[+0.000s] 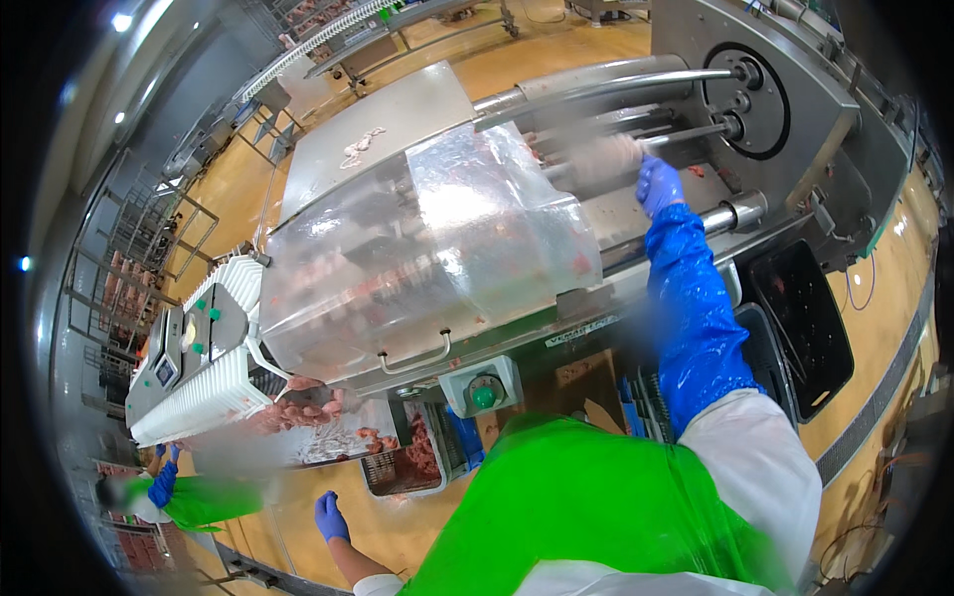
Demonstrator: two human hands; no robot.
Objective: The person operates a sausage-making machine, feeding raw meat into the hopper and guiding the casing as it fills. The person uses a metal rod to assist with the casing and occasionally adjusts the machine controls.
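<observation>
My right hand [659,186], in a blue-violet glove and a wet blue sleeve, reaches over the rollers of a large steel machine [686,30]. Its fingers are closed on a pale pink bundle [608,156], too smeared by motion to name. Beside it run shiny steel rollers [701,221]. A clear plastic cover [397,268] with a bent handle lies over the machine's middle. My left hand [330,517], gloved too, hangs low at the left over the yellow floor, apart from the machine. Its fingers are curled together with nothing visible in them.
A crate [452,452] of reddish meat scraps stands below a tray [348,437] with pink pieces. Black tubs [800,318] stand at the right. A green-button control box [482,387] juts toward me. Another person in a green apron [214,502] works at the far left.
</observation>
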